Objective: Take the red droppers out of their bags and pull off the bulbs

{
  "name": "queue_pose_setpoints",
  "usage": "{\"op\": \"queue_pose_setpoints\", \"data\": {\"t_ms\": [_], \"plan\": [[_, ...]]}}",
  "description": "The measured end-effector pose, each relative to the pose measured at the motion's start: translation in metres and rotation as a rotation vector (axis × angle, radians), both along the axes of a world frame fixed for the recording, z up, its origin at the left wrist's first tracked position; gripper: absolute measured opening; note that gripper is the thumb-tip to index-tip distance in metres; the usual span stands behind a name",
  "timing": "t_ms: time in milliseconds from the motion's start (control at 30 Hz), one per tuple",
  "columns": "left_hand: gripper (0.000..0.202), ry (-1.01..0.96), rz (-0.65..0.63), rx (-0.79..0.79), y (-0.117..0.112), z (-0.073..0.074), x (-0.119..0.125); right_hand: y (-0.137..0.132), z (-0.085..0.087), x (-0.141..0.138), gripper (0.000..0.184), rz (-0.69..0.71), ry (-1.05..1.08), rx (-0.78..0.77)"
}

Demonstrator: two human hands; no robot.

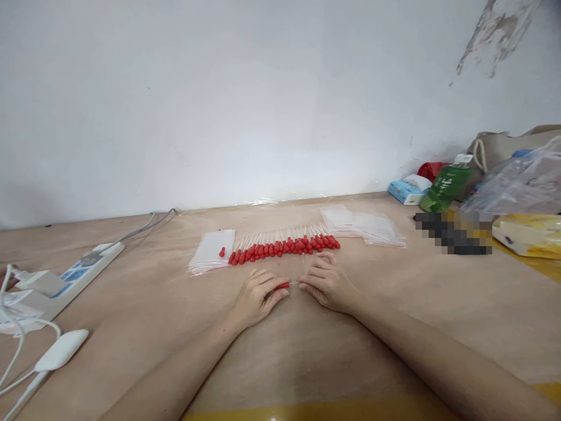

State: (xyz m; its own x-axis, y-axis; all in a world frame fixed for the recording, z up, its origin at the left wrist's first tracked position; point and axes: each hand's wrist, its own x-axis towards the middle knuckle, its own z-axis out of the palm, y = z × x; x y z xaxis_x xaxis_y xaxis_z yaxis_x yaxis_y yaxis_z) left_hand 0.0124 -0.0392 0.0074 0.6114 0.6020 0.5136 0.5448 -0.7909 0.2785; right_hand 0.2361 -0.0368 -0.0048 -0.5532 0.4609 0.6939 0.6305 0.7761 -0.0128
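My left hand (259, 293) is closed on the red rubber bulb (283, 285) of a dropper, pinched between thumb and fingers. The dropper's thin clear tube (294, 283) spans the gap to my right hand (326, 282), whose thumb and forefinger pinch its other end. Another slim clear piece (304, 263) stands out by the right fingers; what it belongs to, I cannot tell. Just beyond both hands lies a row of droppers (280, 248), red bulbs toward me and pale tubes pointing away. A single red bulb (222, 252) rests on the left stack of clear bags (210, 248).
More clear bags (377, 228) lie right of the row. A power strip (94, 263) with plugs and white cables is at left, near a white adapter (62, 349). At back right are a tissue pack (405, 192), a green bottle (447, 186) and plastic bags (526, 178). A wall stands behind.
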Motion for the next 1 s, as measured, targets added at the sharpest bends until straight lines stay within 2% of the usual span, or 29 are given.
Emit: {"op": "queue_pose_setpoints", "data": {"t_ms": [67, 200, 367, 500, 600, 667, 767, 900, 1000], "plan": [[0.020, 0.021, 0.037, 0.042, 0.002, -0.002, 0.003, -0.001, 0.000, -0.001, 0.018, 0.005, -0.010, 0.004], [0.021, 0.061, 0.045, 0.046, 0.002, -0.005, 0.004, -0.003, 0.001, -0.002, 0.018, 0.017, -0.018, 0.011], [0.021, 0.039, 0.061, 0.042, 0.002, -0.005, -0.007, -0.004, 0.000, 0.012, 0.024, 0.019, -0.012, -0.046], [0.019, -0.039, 0.082, 0.010, 0.003, -0.008, -0.019, 0.002, -0.003, 0.028, 0.021, -0.115, 0.082, -0.101], [0.022, -0.128, 0.080, 0.000, 0.006, -0.010, -0.021, 0.005, -0.006, 0.029, 0.018, -0.201, 0.162, -0.112], [0.025, -0.203, 0.168, 0.046, 0.011, -0.010, -0.022, 0.006, -0.008, 0.026, 0.019, -0.253, 0.211, -0.124], [0.027, -0.319, 0.366, 0.129, 0.023, -0.005, -0.033, 0.007, -0.011, 0.023, 0.015, -0.318, 0.256, -0.123], [0.030, -0.423, 0.621, 0.149, 0.042, 0.001, -0.067, 0.008, -0.013, 0.020, 0.011, -0.370, 0.220, -0.074], [0.040, -0.466, 0.739, 0.141, 0.053, 0.001, -0.092, 0.008, -0.012, 0.016, 0.012, -0.382, 0.173, -0.052]]}}
